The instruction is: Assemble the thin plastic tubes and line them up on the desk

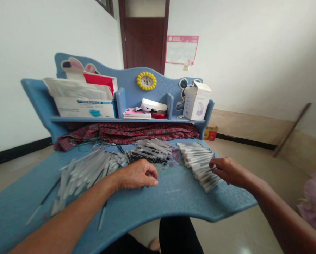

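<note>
My left hand (138,174) rests low over the blue desk with its fingers curled in and the thumb against them; whatever may be inside is hidden. Over the right end of a neat row of pens (196,160), my right hand (228,171) pinches what looks like the end of a pen. Beside my left forearm lies a loose heap of translucent pen barrels (87,171). Small black pen parts (147,157) lie just beyond my left hand, and more pale barrels (155,146) are piled behind them.
The blue desk (168,201) has a curved front edge. A checked red cloth (147,132) lies beneath its shelf. On the shelf stand a mask box (84,106), a white box (197,102) and a red round tin (158,114). A thin dark refill (50,192) lies at the left.
</note>
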Available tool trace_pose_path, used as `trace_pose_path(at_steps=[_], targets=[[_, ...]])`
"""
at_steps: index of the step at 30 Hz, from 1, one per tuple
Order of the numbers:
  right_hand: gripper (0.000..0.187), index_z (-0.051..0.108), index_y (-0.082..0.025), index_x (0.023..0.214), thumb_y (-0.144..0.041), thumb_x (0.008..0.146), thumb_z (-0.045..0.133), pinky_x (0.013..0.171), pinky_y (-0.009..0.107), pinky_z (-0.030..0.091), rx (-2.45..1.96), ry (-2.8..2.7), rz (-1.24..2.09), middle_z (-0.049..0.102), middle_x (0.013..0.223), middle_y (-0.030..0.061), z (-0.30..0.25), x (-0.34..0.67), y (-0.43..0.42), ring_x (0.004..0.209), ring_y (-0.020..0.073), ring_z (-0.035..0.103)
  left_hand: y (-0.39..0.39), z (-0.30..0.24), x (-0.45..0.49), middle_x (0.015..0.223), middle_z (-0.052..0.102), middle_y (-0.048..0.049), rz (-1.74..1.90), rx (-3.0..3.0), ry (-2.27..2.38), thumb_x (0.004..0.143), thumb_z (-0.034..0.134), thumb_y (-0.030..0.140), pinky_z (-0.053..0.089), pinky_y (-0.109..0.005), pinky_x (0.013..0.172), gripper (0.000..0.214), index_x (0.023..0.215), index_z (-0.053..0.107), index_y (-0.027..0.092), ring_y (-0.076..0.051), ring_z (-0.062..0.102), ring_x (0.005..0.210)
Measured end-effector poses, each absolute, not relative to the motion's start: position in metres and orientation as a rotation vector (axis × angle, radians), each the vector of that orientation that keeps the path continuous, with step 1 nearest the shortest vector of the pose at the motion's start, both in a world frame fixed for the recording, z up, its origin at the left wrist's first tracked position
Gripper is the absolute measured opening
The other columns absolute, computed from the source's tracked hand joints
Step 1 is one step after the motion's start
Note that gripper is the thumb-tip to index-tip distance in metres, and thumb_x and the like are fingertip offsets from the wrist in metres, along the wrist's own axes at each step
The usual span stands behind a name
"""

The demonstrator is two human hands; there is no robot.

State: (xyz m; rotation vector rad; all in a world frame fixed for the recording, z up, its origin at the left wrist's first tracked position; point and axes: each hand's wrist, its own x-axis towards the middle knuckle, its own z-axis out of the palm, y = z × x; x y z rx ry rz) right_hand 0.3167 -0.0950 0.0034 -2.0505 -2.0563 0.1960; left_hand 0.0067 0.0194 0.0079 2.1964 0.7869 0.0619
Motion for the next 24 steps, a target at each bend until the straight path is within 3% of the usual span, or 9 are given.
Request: trace_pose_path(at_steps=[11, 17, 21, 24], targets=[[0.023, 0.062, -0.017, 0.087, -0.011, 0.074, 0.043, 0.039, 0.016, 0.036, -2.101, -1.982, 0.400, 0.061, 0.062, -0.0001, -0.010, 0.326, -0.088, 0.036, 0.0066, 0.050, 0.027, 0.017, -0.004, 0.062, 0.057, 0.0012, 0.152, 2.219, 0.869, 0.067, 0.059, 0.035, 0.037, -0.018, 0.051, 0.031, 0.085, 0.067, 0.011, -0.010, 0.049, 0.055], [0.025, 0.063, -0.019, 0.094, -0.020, 0.078, 0.043, 0.042, 0.023, 0.040, -2.089, -2.056, 0.310, 0.063, 0.059, 0.0032, -0.027, 0.340, -0.090, 0.038, 0.0128, 0.053, 0.034, 0.032, -0.028, 0.063, 0.058, 0.0009, 0.347, 2.192, 1.035, 0.071, 0.056, 0.034, 0.036, -0.018, 0.049, 0.029, 0.084, 0.065, 0.011, -0.010, 0.049, 0.053], [0.026, 0.067, -0.024, 0.094, -0.027, 0.080, 0.046, 0.058, 0.032, 0.047, -1.989, -2.132, 0.106, 0.070, 0.079, 0.0097, -0.033, 0.333, -0.086, 0.066, 0.0232, 0.066, 0.043, 0.037, -0.044, 0.063, 0.061, -0.0002, 0.466, 2.340, 1.188, 0.070, 0.054, 0.026, 0.037, -0.020, 0.054, 0.022, 0.080, 0.067, 0.010, -0.011, 0.051, 0.057], [0.022, 0.068, -0.026, 0.092, -0.029, 0.080, 0.050, 0.063, 0.030, 0.047, -1.831, -2.206, 0.049, 0.071, 0.082, 0.0076, -0.025, 0.301, -0.082, 0.071, 0.0219, 0.066, 0.050, 0.036, -0.051, 0.064, 0.063, -0.0005, 0.409, 2.480, 1.281, 0.070, 0.053, 0.021, 0.036, -0.020, 0.056, 0.020, 0.076, 0.069, 0.011, -0.012, 0.053, 0.060]])
